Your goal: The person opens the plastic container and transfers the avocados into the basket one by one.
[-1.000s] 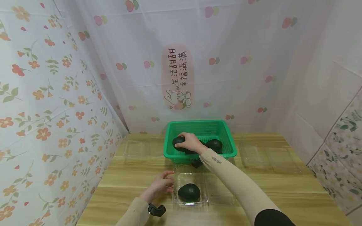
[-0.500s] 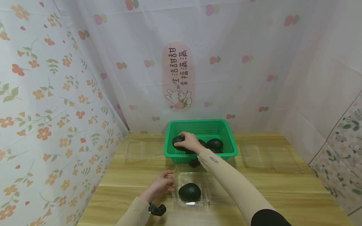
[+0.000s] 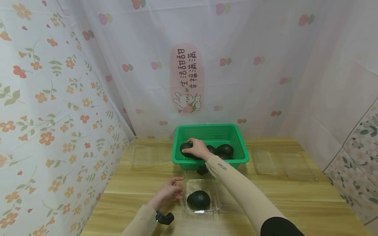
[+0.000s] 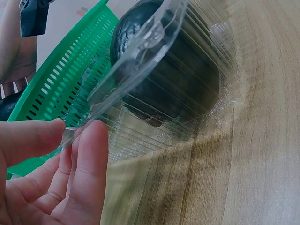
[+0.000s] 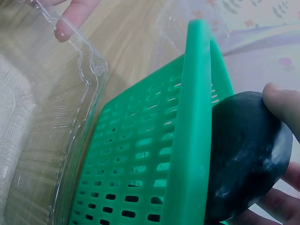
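Note:
My right hand [image 3: 199,149] grips a dark avocado [image 3: 185,148] at the left end of the green plastic basket [image 3: 212,162]. In the right wrist view, the thumb and fingers close around that avocado [image 5: 251,154] just behind the basket's rim. My left hand [image 3: 169,192] pinches the left edge of a clear plastic box [image 3: 189,185] between thumb and fingers, as the left wrist view shows. One avocado [image 3: 198,200] lies in the near part of this box. More avocados [image 3: 225,150] sit in the basket, partly hidden by my right hand.
Clear plastic containers [image 3: 144,154] lie at the table's back left, and others [image 3: 296,165] at the right. The clear box's other half [image 3: 230,203] spreads under my right forearm. A patterned curtain [image 3: 254,98] hangs behind the basket.
Both hands keep their hold and place. My right forearm has shifted slightly left, showing a little more of the avocados in the basket.

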A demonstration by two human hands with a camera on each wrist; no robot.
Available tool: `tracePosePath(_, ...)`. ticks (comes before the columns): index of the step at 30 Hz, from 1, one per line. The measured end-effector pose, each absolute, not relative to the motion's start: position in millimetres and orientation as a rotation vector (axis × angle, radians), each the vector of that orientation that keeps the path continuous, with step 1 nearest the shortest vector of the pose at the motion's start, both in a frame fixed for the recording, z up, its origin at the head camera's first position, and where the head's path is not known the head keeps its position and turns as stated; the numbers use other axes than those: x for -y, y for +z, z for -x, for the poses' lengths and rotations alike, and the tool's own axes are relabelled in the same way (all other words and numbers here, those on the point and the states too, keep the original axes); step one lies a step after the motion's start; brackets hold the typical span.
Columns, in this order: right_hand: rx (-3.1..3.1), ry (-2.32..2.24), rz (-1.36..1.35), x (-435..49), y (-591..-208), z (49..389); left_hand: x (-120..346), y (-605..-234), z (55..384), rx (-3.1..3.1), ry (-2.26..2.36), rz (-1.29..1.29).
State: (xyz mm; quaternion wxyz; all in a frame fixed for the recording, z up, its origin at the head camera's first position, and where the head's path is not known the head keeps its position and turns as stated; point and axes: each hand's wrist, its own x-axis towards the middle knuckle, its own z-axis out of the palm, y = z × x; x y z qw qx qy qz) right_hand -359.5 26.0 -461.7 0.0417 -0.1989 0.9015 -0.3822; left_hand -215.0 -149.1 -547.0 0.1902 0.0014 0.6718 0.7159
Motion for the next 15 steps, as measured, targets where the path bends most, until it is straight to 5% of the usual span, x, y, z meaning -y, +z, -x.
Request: tracePosePath(15,-2.766,-1.155,0.586,-22.2,-465.8,361.0,149.5,-548.3,216.2,-1.892,2.023,-0.006)
